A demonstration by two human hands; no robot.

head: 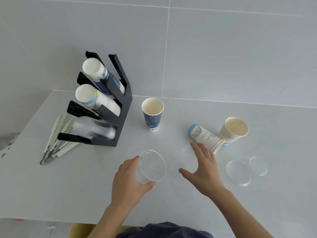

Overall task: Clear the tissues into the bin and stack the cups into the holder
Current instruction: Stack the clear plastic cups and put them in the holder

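My left hand point(130, 179) grips a clear plastic cup point(151, 165), tilted with its mouth facing up toward me. My right hand point(204, 167) is spread wide over a second clear cup point(186, 156) on the table, fingers apart around it; I cannot tell whether they touch it. A black three-tier cup holder point(123, 107) stands at the back left with paper cup stacks in its upper two slots and clear cups in the bottom slot. A blue paper cup point(152, 114) stands upright. One white paper cup point(204, 136) lies on its side against another upright one point(234, 129).
Two more clear cups point(238, 172) point(258, 165) sit at the right of the table. White tongs point(58, 140) lie left of the holder. The white table point(68, 189) ends at a front edge near my body, and a tiled wall rises behind.
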